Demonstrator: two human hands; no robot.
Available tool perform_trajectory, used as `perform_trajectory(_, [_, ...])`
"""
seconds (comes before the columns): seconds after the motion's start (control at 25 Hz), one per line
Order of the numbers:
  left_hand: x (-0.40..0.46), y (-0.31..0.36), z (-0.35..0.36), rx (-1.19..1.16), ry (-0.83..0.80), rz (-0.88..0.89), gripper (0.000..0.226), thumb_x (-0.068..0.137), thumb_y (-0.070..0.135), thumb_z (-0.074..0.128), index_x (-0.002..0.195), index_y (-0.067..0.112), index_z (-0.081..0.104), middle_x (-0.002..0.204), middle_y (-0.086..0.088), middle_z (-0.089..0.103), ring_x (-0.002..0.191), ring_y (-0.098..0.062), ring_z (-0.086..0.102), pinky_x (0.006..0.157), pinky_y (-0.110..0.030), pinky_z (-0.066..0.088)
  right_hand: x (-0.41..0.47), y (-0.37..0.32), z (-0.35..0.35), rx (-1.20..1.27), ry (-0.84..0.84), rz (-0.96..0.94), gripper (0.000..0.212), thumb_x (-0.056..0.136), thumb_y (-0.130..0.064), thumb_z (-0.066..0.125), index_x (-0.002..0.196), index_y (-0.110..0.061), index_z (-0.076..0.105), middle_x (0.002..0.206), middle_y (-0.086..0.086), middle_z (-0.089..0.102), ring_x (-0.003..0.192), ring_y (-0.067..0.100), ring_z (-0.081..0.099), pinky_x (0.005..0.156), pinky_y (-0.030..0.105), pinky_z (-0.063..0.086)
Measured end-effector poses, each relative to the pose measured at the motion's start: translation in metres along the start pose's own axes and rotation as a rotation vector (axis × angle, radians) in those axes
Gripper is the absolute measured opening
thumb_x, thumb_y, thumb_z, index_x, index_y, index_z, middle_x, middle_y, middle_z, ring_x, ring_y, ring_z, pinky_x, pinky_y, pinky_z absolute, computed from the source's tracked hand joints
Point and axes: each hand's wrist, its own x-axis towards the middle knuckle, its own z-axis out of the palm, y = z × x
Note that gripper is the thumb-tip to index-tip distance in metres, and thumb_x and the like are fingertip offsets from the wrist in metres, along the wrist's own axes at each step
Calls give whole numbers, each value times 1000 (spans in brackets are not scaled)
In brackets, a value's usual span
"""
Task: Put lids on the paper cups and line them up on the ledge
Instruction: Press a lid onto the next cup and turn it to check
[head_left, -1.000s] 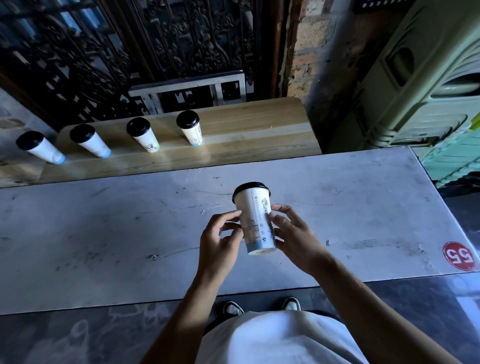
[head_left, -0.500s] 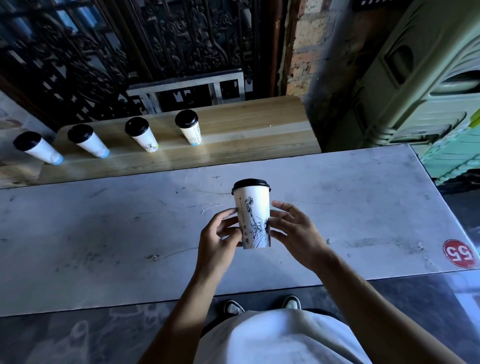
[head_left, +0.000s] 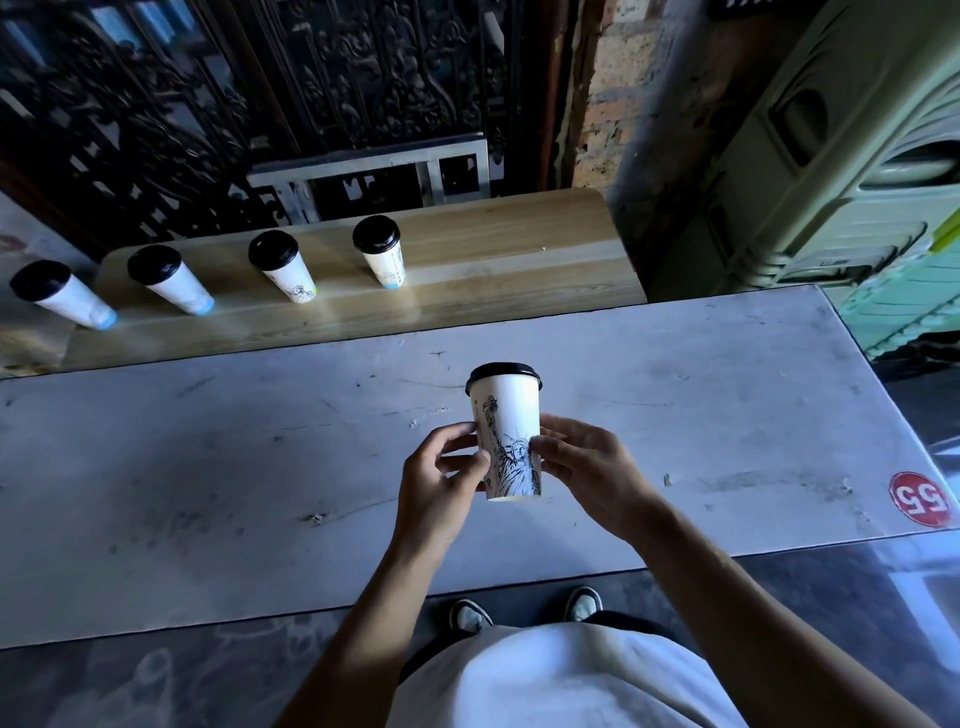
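I hold a white paper cup (head_left: 506, 426) with a black lid (head_left: 503, 373) upright above the grey table. A Statue of Liberty drawing on it faces me. My left hand (head_left: 441, 483) grips its left side and my right hand (head_left: 587, 467) grips its right side, fingertips on the lower half. On the wooden ledge (head_left: 493, 260) behind the table stand several lidded cups in a row: one at the far left (head_left: 62, 296), then a second cup (head_left: 169, 280), a third (head_left: 283, 267) and the rightmost cup (head_left: 379, 252).
The grey table (head_left: 208, 467) spans the view, with a red round sticker (head_left: 920, 506) near its right end. Ornate black ironwork (head_left: 260, 104) rises behind the ledge. A green plastic structure (head_left: 831, 156) stands at the right. My shoes (head_left: 524, 613) show below the table edge.
I have turned the cup between my hands, so the Statue of Liberty drawing has come round to face me. The cups on the ledge have not moved.
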Motion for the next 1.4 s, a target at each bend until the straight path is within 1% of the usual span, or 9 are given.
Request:
perform_trajectory(0.12, [9,0,-7,36,-36,-34,39,72,24,72,108,37,67,120,-1,73,98,-22,77,84,-52,65,4,1,8,-190,10,65,28,102,-17,58,124,-6,71,110,17,71,90,28,58,71,31,44])
perform_trajectory(0.2, [20,1,-10,87,-68,-53,47,70,25,72,115,34,63,123,2,71,100,-16,76,87,-47,64,11,-2,9,-273,38,101,31,100,-21,62,129,-12,68,108,17,74,87,26,61,64,29,42])
perform_trajectory(0.32, [45,8,-9,157,-145,-45,52,64,30,78,116,28,69,112,8,77,97,-7,74,84,-29,62,29,-15,9,-391,29,96,42,88,-28,76,128,-24,65,107,12,79,89,17,70,68,30,51])
perform_trajectory(0.44, [68,18,1,161,-198,-97,70,59,29,84,126,25,63,108,5,79,100,-10,75,89,-31,60,55,-30,7,-505,35,87,32,86,-16,80,113,-29,68,96,3,80,82,12,69,70,31,53])
perform_trajectory(0.64, [135,32,28,186,-189,-141,81,55,24,81,132,26,55,113,0,76,101,-15,75,91,-39,61,130,-52,-13,-668,10,91,30,81,-9,80,110,-16,76,106,11,78,90,18,70,77,34,59])
perform_trajectory(0.84, [245,28,62,272,-152,-118,78,46,33,81,121,24,63,113,8,76,94,0,74,76,-18,58,250,-68,-48,-877,-39,5,46,70,-19,87,113,-19,71,106,-2,78,101,15,73,92,48,58])
perform_trajectory(1.04, [378,10,99,384,-58,107,64,62,25,76,119,34,46,113,-6,75,103,-28,74,90,-52,61,385,-84,-83,-1012,14,-215,62,64,-23,88,120,-10,63,110,5,76,101,18,72,89,43,59])
perform_trajectory(1.24, [462,-8,112,453,-21,246,71,64,23,73,127,33,42,121,-9,72,110,-32,71,92,-53,61,462,-78,-109,-1073,-6,-357,62,72,-17,88,126,-9,59,112,1,74,102,15,71,81,22,58])
perform_trajectory(1.4, [488,-19,118,481,28,283,74,67,19,80,134,19,48,120,-8,73,109,-30,71,91,-50,61,486,-77,-117,-1118,-18,-413,69,73,-22,89,133,-12,55,123,2,73,107,13,70,90,31,59])
